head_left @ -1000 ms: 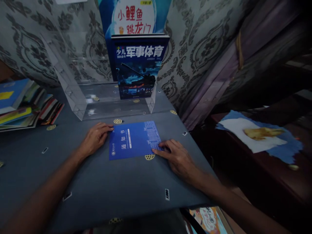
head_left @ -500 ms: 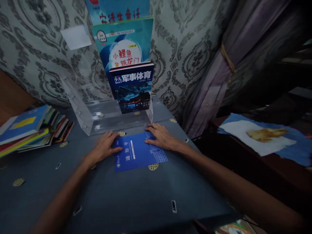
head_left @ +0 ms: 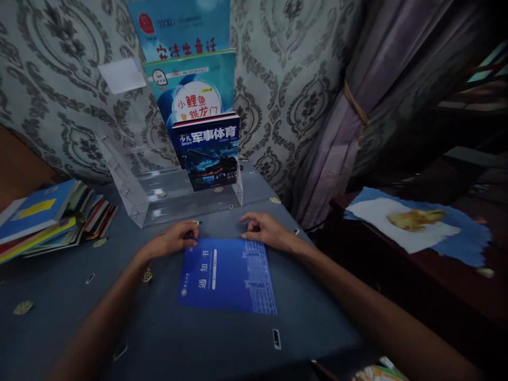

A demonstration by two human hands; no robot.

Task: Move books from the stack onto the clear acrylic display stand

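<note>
A blue booklet (head_left: 228,280) with white Chinese characters lies on the dark table, its cover turned sideways to me. At its far left corner, my left hand (head_left: 172,239) has thumb and curled fingers closed on the edge. My right hand (head_left: 268,233) is at the far right edge, with index finger and thumb apart and the other fingers curled. The right thumb is close to the booklet's edge; whether it touches I cannot tell. Beyond the hands, a clear acrylic book stand (head_left: 130,198) holds a dark blue book (head_left: 212,159) upright in its front tier.
Behind the dark book stand a teal book (head_left: 218,79) and a light blue book (head_left: 186,26). A pile of books (head_left: 51,217) lies at the left. A purple curtain (head_left: 325,153) hangs at the right, near a blue and white cloth (head_left: 416,225) on another surface.
The booklet sits nearer to me and shows more of its cover. My right hand has moved off the cover to its far edge, and my left fingers have curled in at the corner.
</note>
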